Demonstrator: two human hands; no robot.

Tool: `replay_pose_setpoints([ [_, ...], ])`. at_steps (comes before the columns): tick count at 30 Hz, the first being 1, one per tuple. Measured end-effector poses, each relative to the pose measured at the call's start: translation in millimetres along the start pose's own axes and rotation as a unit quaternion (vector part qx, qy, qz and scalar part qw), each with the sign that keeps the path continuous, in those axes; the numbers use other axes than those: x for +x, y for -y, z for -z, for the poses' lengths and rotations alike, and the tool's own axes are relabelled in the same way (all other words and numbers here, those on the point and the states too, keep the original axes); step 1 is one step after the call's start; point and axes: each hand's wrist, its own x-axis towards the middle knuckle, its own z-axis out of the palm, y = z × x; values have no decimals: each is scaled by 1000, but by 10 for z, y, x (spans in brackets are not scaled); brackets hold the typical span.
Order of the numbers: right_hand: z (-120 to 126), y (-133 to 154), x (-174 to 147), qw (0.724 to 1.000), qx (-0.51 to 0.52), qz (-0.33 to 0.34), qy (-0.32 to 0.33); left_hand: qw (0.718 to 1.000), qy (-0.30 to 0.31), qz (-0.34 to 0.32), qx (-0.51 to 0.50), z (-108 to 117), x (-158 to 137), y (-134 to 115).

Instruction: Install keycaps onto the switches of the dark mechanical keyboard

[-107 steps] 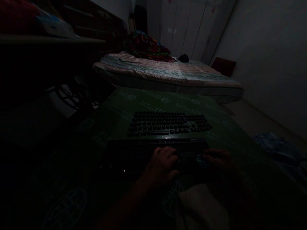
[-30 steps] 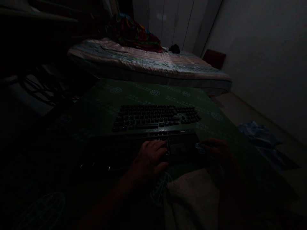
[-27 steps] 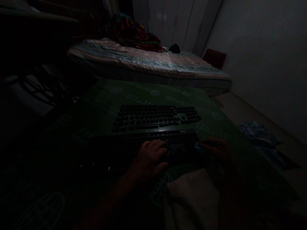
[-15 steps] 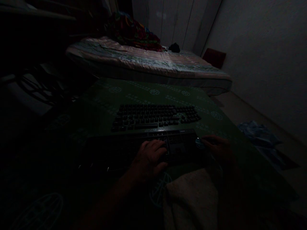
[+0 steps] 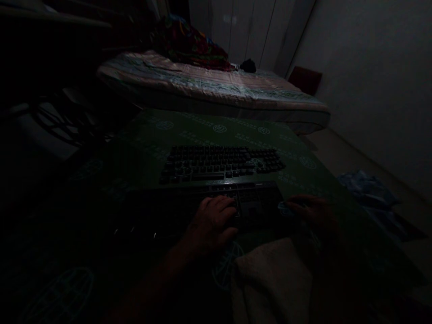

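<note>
A black keyboard body lies across the green table in dim light. My left hand rests on its middle right part, fingers laid over it and not gripping anything. At the keyboard's right end, my right hand pinches a small bluish object, too dark to name, held over or against the keyboard's edge. Just beyond the keyboard, black keycaps are spread in keyboard order, with the table showing between them. A light-coloured cloth lies on the near side, below and between my hands.
The green table cover carries printed globe marks. A bed with a red patterned blanket stands beyond the table. To the right, bluish fabric lies on the floor near the wall. Dark metalwork is at left.
My right hand and the small bluish object have shifted slightly toward me, and the object's glint has dimmed. My left hand stays in place on the keyboard. The view has moved a little.
</note>
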Motion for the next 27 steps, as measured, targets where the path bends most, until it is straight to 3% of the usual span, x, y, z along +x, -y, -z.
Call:
replay_pose_setpoints([
  [3, -70, -21, 41, 999, -1, 17, -32, 1000, -16, -6, -2, 1, -2, -3],
  [10, 6, -46, -30, 999, -15, -8, 33, 1000, -9, -5, 2, 9, -3, -10],
  [18, 25, -7, -3, 1000, -15, -20, 6, 1000, -1, 0, 4, 21, -6, -12],
  [23, 64, 47, -31, 997, -18, -75, 12, 1000, -10, -4, 7, 15, -3, -3],
  [27, 80, 45, -29, 998, -10, -55, -3, 1000, -12, -6, 1, 12, -6, -2],
])
